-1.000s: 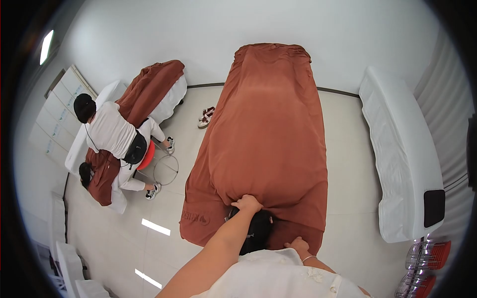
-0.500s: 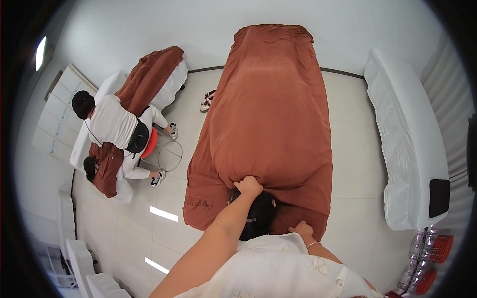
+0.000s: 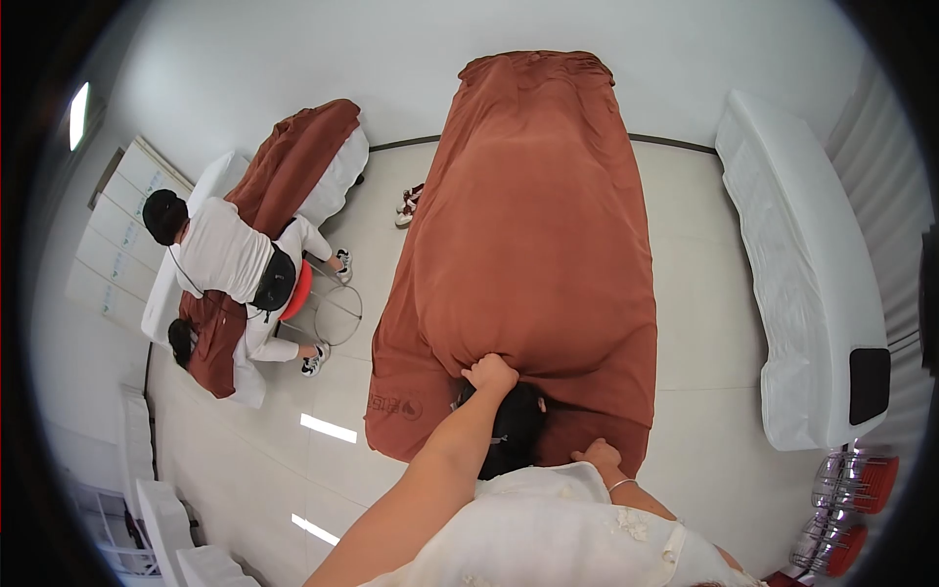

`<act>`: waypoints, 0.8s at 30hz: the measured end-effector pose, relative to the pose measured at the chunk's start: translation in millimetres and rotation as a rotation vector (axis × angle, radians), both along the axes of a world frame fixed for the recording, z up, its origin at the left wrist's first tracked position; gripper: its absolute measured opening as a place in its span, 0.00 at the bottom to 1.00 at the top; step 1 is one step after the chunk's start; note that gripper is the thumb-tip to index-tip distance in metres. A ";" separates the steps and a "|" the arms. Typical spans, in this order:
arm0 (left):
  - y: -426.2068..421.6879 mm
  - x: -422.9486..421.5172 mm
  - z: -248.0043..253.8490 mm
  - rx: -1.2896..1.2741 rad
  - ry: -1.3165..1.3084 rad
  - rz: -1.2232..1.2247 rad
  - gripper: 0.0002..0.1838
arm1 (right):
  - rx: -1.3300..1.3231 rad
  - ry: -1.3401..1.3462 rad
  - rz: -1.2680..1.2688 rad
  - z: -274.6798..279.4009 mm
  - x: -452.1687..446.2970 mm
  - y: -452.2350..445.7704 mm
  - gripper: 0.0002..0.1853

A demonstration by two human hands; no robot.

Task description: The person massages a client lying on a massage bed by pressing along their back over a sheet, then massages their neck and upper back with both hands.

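Note:
A person lies under a brown sheet (image 3: 533, 225) on the bed in the middle, their dark-haired head (image 3: 518, 428) toward me. My left hand (image 3: 489, 374) is closed at the nape of that person's neck, right at the sheet's edge. Its curled fingers hide most of the neck. On the brown cover to the right of the head rests my right hand (image 3: 599, 453), fingers loosely apart and holding nothing. A bracelet (image 3: 622, 482) circles my right wrist.
At left, a co-worker in white (image 3: 230, 249) sits on a red stool (image 3: 297, 292) beside another person under a brown cover (image 3: 293, 161). A white-covered bed (image 3: 807, 274) stands at right. Shoes (image 3: 408, 205) lie by the middle bed; red wire-framed stools (image 3: 866, 484) stand lower right.
The view has shifted slightly, so most of the room sits a little lower. My left hand stays at the neck and my right hand stays on the cover.

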State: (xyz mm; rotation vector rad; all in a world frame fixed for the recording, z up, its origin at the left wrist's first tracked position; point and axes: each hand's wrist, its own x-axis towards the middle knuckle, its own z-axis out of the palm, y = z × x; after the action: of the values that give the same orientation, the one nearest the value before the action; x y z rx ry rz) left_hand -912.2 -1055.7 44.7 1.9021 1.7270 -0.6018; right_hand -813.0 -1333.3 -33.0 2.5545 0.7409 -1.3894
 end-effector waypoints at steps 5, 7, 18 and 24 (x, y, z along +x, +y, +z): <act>-14.0 9.7 -8.4 0.112 0.041 0.065 0.37 | -0.007 -0.006 0.018 5.4 1.6 0.5 0.44; -13.7 9.2 -5.0 0.144 0.069 0.090 0.37 | 0.006 -0.003 0.017 3.6 2.8 -1.4 0.44; -8.8 2.2 13.9 -0.051 0.044 0.049 0.43 | 0.033 -0.019 0.030 -3.7 2.9 -5.4 0.43; -9.9 8.1 9.1 -0.010 0.079 0.007 0.49 | 0.053 -0.011 -0.001 -0.5 3.2 -7.3 0.43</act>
State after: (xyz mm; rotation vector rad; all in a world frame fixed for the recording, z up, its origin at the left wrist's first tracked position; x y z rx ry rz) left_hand -904.1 -1065.6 53.8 1.8874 1.7760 -0.6905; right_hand -809.8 -1340.6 -33.6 2.5996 0.7853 -1.3734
